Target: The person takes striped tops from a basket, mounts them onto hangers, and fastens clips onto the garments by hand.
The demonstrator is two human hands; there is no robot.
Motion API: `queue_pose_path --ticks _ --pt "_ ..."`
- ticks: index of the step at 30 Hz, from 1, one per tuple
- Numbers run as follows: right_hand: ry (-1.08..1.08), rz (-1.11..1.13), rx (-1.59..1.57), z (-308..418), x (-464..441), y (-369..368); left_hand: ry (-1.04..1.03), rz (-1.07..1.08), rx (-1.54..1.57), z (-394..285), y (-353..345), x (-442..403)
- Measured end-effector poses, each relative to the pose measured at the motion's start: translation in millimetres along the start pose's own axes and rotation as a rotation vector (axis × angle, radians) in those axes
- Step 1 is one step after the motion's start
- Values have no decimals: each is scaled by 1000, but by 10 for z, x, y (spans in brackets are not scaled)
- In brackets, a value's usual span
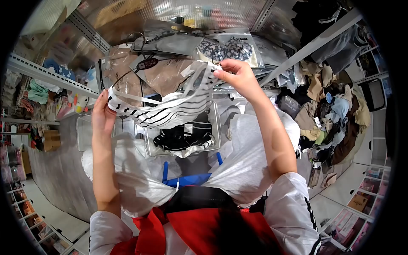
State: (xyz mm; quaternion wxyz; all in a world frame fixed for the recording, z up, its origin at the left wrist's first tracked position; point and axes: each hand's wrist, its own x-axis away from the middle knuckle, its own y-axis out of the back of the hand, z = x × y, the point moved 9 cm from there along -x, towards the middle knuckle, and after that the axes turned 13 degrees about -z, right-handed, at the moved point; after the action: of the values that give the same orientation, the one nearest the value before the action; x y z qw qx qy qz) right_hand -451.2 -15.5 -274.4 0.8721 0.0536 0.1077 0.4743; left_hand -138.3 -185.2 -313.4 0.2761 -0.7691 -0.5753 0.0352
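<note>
A white garment with black stripes [170, 114] is stretched between my two hands, on a dark hanger with a round "HOME" tag [147, 63]. My left hand [103, 111] is closed on its left end. At the upper right end, my right hand [233, 77] pinches the garment between thumb and fingers. Below it, a clear bin [217, 142] holds black and white folded clothing [183, 137]. Behind the garment lie beige items in clear plastic bags [123, 68] and a bagged floral bra [225, 50].
A big pile of mixed clothing [329, 117] is at the right. White metal shelf rails [55, 74] run at the upper left and upper right. Between my knees is a blue stool [187, 180]. A cardboard box [52, 140] stands at the left.
</note>
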Motion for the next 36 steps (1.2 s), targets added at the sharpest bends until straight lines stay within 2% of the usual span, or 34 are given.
queue_pose_path --ticks 4,8,12,15,17,19,21,22,24,27,29,30,33,34,35,36 --pt "-29 -67 -186 -46 -48 0 -8 -7 4 6 -17 -11" --pt "-10 -61 -188 -117 -106 -112 -83 28 -41 -17 -92 31" --pt "-10 -171 -249 -84 -157 -133 -143 -7 92 -82 -219 100" --pt "-21 -235 -316 -9 -146 -167 -158 96 12 -54 -395 122" --pt "3 -302 -328 -4 -153 -166 -134 90 -101 15 -326 53" --pt "57 -343 -335 1 -167 -155 -193 -21 -172 -31 -378 117" --pt "145 -359 -339 38 -180 -122 -245 -40 -213 -55 -336 100" --pt "244 -365 -305 146 -159 -104 -280 -61 -254 -74 -297 95" --pt "180 -268 -330 112 -120 -114 -367 -50 -345 -72 -188 49" --pt "9 -183 -467 237 123 -219 -363 59 -245 -168 -434 207" --pt "-84 -92 -471 217 261 -231 -244 110 -196 -111 -380 305" --pt "-96 -106 -501 271 319 -214 -186 136 -170 -84 -390 331" --pt "-51 -53 -415 295 131 -212 -146 -56 -308 -116 -408 155" --pt "-72 -150 -302 177 -63 -179 -120 -82 -298 -97 -453 -71" --pt "-100 -135 -314 -9 -302 -200 -115 31 -199 -86 -560 -261" --pt "12 -194 -124 -109 -554 -148 -70 18 -325 9 -555 -636"
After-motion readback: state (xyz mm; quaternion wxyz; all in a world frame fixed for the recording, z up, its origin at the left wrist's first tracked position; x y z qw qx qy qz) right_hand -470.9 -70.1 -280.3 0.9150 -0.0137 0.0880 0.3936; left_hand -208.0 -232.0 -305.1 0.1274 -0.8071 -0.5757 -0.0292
